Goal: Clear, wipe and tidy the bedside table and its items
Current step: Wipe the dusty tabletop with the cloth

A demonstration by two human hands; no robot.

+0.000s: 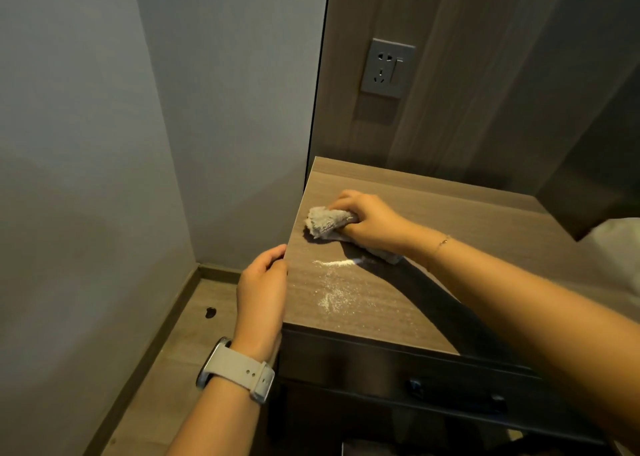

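Here the bedside counter (450, 233) fills the lower right of the view, a wood-grain top over a dark drawer front with a dark handle (457, 395) below its front edge. Behind the counter stands a wood-panel wall (433, 22) bearing a grey power socket (387, 68), well above the counter's back edge. To the counter's left a plain grey wall (104, 126) runs down to a wood-look floor (173, 369), where a small dark spot (210, 312) lies near the skirting. At the counter's right edge a pale, soft-looking shape, too cut off to identify, shows at the frame border.

The right hand (372, 221) is over the rear-left part of the counter top, its fingers closed around a bunched grey cloth (327, 221) that is pressed onto the surface; part of the cloth trails out under the wrist toward the counter's middle. A thin bracelet (441, 244) circles that wrist. The left hand (263, 289) is at the counter's left edge, fingers curled and empty, fingertips touching the edge, palm cupped beside the top. Its wrist wears a watch (235, 372) with a pale strap.

White powder (334, 282) lies scattered on the counter top just in front of the cloth, with a denser streak nearest the cloth and a looser patch toward the counter's front edge.
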